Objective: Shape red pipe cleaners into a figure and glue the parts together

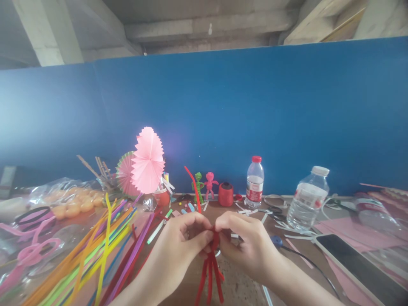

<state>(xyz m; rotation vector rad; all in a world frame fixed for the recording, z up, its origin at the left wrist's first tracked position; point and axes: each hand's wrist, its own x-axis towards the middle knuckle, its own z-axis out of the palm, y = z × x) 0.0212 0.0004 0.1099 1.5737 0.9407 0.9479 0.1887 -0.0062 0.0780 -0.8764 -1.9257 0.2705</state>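
Several red pipe cleaners [210, 276] hang down in a bundle between my two hands, and one red strand [195, 187] sticks up above them. The thumb and fingers of my left hand [188, 238] are pinched on the bundle's top. Against it from the other side, my right hand [244, 242] grips the same red piece with closed fingers. The fingers partly hide the gripped part. Just behind stand a green figure [198, 187] and a pink figure [210, 185], beside a red spool [226, 194].
Many coloured pipe cleaners [95, 250] spread over the left side, near pink scissors [32, 255]. Pink paper fans [148, 163] stand behind. Two water bottles [254, 187] [306, 202] and a phone [357, 263] are on the right. A blue partition [223, 114] rises behind the table.
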